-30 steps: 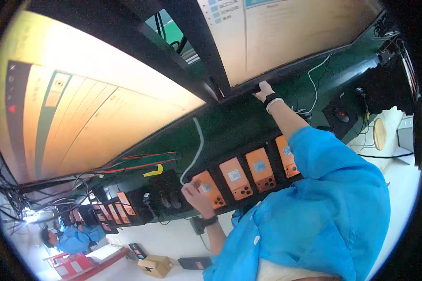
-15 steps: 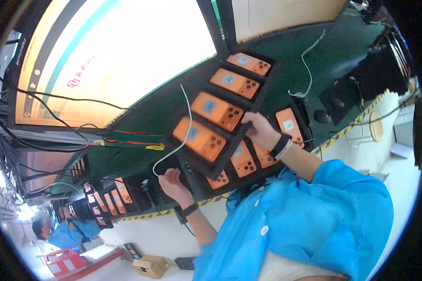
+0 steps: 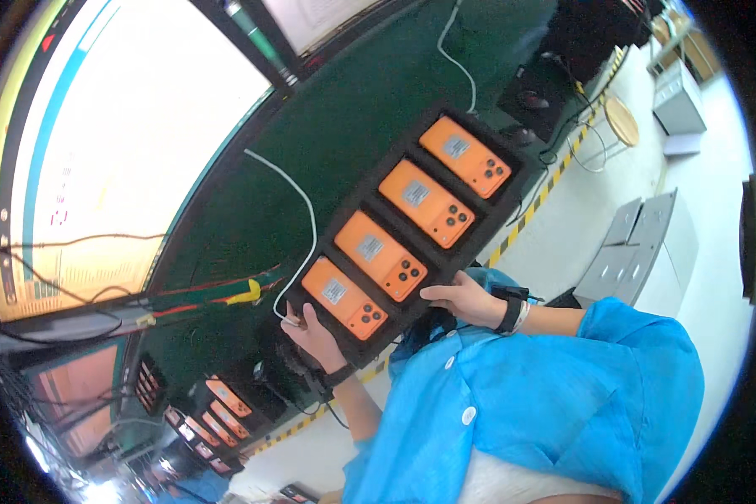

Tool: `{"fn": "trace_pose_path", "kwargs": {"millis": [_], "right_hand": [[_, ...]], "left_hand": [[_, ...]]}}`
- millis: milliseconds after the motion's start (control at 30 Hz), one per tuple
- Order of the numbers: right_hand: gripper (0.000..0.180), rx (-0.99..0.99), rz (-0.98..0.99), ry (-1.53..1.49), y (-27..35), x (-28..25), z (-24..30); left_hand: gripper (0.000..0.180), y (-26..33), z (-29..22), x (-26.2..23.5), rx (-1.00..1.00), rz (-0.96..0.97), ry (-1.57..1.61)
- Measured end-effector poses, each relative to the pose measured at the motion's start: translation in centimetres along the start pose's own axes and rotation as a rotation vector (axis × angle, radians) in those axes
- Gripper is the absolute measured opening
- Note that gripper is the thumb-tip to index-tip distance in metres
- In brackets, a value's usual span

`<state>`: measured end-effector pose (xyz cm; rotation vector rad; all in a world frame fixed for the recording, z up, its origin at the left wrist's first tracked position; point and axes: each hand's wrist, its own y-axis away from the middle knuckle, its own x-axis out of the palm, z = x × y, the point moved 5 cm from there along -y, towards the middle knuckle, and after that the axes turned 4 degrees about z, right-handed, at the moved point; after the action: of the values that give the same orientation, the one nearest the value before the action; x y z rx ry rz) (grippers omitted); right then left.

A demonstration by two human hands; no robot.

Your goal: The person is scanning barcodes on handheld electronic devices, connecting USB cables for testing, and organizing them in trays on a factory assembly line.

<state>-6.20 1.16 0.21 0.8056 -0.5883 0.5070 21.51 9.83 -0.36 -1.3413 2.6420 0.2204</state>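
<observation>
A black foam tray [image 3: 376, 217] holds a row of orange phones, back side up with white labels. Among them are the phone at the far right end [image 3: 465, 157] and the one at the near left end [image 3: 344, 296]. My right hand [image 3: 469, 302] grips the tray's near edge, thumb on top and fingers hidden below. Beside the tray's left end, my left hand [image 3: 315, 338] pinches the end of a white cable [image 3: 311, 214]. That hand's thumb is close to the tray's corner; whether it touches is unclear.
A large lit monitor [image 3: 118, 143] stands at the left back of the green bench mat [image 3: 361, 92]. A yellow-tipped cable [image 3: 244, 294] lies left of the tray. More orange phones [image 3: 227, 396] sit further left. Grey cabinets [image 3: 634, 248] and a round stool [image 3: 620, 122] stand right.
The tray in my right hand has come toward me and right, over where another tray of phones showed; that one is now hidden. My left hand stays by the cable; the view has turned.
</observation>
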Motion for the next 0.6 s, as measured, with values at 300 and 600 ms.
{"fn": "trace_pose_path", "kwargs": {"millis": [300,600], "right_hand": [[0.03,0.259,0.312,0.705,2.8,-4.1,5.8],[0.033,-0.572,-0.643,1.022,-9.7,-25.6,21.6]], "left_hand": [[0.024,-0.1,2.3,1.4,0.121,0.033,-0.508],[0.038,-0.7,0.1,2.6,0.183,-0.069,-0.702]]}}
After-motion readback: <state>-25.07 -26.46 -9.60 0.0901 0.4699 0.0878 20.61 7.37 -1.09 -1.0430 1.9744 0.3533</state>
